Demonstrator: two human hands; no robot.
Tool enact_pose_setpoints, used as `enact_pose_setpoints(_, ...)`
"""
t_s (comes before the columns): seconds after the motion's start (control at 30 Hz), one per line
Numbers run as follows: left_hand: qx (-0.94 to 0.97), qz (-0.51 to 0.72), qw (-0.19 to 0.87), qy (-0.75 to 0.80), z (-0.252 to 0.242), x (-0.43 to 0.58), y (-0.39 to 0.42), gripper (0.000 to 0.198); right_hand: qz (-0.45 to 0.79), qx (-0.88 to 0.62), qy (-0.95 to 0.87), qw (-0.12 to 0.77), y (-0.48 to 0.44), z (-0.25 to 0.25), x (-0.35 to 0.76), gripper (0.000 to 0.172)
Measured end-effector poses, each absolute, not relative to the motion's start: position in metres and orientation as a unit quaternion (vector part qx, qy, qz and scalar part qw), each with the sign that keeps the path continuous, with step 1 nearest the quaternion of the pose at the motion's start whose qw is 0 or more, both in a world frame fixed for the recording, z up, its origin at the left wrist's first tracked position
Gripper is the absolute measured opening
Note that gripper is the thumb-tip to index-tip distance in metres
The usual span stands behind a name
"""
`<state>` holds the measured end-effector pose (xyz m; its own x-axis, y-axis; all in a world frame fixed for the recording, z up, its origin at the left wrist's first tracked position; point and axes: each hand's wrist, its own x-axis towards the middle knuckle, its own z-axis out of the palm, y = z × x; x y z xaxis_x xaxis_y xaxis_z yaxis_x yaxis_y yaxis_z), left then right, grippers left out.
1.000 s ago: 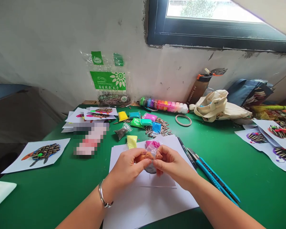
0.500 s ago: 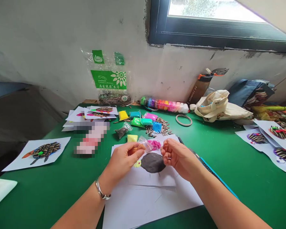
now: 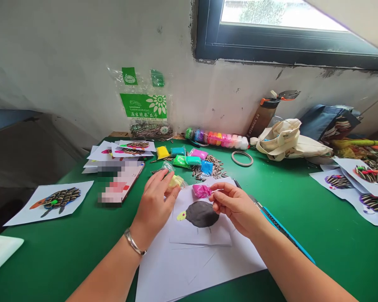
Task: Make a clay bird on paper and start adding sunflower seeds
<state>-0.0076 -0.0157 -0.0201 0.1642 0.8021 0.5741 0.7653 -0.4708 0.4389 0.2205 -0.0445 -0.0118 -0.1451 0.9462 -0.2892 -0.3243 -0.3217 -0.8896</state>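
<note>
in the head view, the left hand (image 3: pixel 157 195) is partly covering a yellow packet (image 3: pixel 176 181) beyond and left of a dark clay oval (image 3: pixel 203 214), its fingers lying close together, thumb apart, any grip being impossible to tell. the right hand (image 3: pixel 234 203) is hovering at the oval's right end, curling its fingers, thumb and forefinger tips nearing each other beside a pink packet (image 3: pixel 202 191) just beyond the oval, anything pinched being too small to tell. the oval is lying on a white card (image 3: pixel 182 235), a yellow head (image 3: pixel 181 216) adjoining its left end.
</note>
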Motion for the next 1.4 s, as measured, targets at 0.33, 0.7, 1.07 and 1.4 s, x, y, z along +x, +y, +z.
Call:
enact_pose_setpoints(0.33, 0.757, 0.457, 0.118, 0.452, 0.005, 0.001, -0.043, 0.024, 0.668, -0.466, -0.372, 0.446, -0.048, -0.012, 0.214, 0.035)
enact_pose_setpoints(0.7, 0.724, 0.465, 0.162, 0.483, 0.005, -0.005, -0.038, 0.019, 0.643, -0.481, -0.389, 0.452, -0.047, -0.01, 0.214, 0.033)
enact_pose_setpoints(1.07, 0.744, 0.437, 0.207, 0.461, 0.0, 0.002, -0.038, 0.017, 0.591, -0.501, -0.454, 0.44, -0.05, -0.003, 0.212, 0.027)
enact_pose_setpoints(1.4, 0.738, 0.395, 0.314, 0.449, 0.005, 0.009, -0.042, 0.022, 0.475, -0.522, -0.548, 0.449, -0.055, -0.006, 0.211, 0.029)
